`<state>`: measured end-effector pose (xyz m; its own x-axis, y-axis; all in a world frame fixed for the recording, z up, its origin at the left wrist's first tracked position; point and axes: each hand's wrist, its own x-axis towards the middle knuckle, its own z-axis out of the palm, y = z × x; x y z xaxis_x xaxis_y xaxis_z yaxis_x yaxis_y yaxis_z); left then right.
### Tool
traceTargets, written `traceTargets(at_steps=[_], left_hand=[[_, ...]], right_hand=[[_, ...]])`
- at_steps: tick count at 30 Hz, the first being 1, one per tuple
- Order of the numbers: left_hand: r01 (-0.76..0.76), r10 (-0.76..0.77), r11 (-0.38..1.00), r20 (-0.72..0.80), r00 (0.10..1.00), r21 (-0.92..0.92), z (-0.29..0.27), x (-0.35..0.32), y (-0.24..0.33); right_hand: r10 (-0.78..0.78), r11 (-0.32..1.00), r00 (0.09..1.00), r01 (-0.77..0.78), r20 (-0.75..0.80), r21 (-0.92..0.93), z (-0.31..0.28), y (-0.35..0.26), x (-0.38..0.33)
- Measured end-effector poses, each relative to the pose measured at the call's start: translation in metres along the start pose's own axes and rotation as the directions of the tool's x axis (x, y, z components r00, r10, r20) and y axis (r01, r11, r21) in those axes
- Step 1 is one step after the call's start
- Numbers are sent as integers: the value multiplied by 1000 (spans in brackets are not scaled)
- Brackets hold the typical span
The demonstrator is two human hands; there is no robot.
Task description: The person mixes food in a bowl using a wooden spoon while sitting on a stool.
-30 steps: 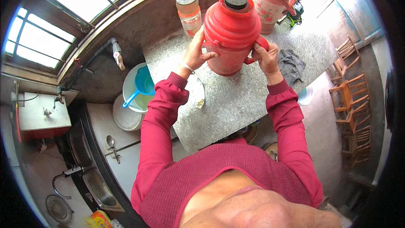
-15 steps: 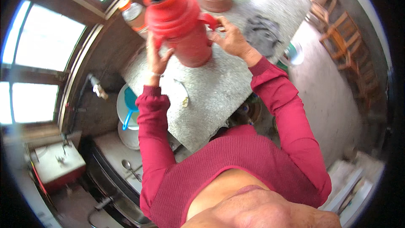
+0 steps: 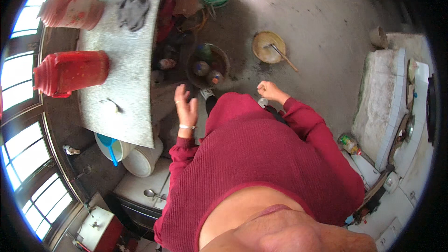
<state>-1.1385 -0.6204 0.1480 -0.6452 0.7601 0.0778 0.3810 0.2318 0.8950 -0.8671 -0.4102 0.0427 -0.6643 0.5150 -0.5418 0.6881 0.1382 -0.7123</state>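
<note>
Turning away from the surface (image 3: 126, 88), the person is leaving the red flask (image 3: 70, 72) standing there, released; the left hand (image 3: 185, 107) is spreading open and empty, the right hand (image 3: 269, 91) curling into a loose, empty fist.

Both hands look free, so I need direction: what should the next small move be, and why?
Probably reach the left hand down toward the dark basin of bottles on the floor: that hand is open, empty and nearest it. The right hand is fisted, and the red thermos stands apart on the table.
</note>
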Motion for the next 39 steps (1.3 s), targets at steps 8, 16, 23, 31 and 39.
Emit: traceTargets(at_steps=[8,16,23,31,39], left_hand=[[159,-245,968,593,767,193,173,-69,31],[79,-264,953,677,686,292,256,-87,-13],[170,-394,905,621,677,390,305,-103,-57],[292,-577,751,374,726,592,372,-128,-106],[307,-721,607,346,600,732,415,-156,-126]], right_hand=[[415,865,909,-381,-39,326,-35,185,-121],[378,925,881,-372,-285,79,-62,245,-100],[294,930,869,-356,-398,-91,-93,296,0],[472,744,860,-506,-192,-436,-124,347,126],[451,774,876,-479,-170,-414,-83,424,191]])
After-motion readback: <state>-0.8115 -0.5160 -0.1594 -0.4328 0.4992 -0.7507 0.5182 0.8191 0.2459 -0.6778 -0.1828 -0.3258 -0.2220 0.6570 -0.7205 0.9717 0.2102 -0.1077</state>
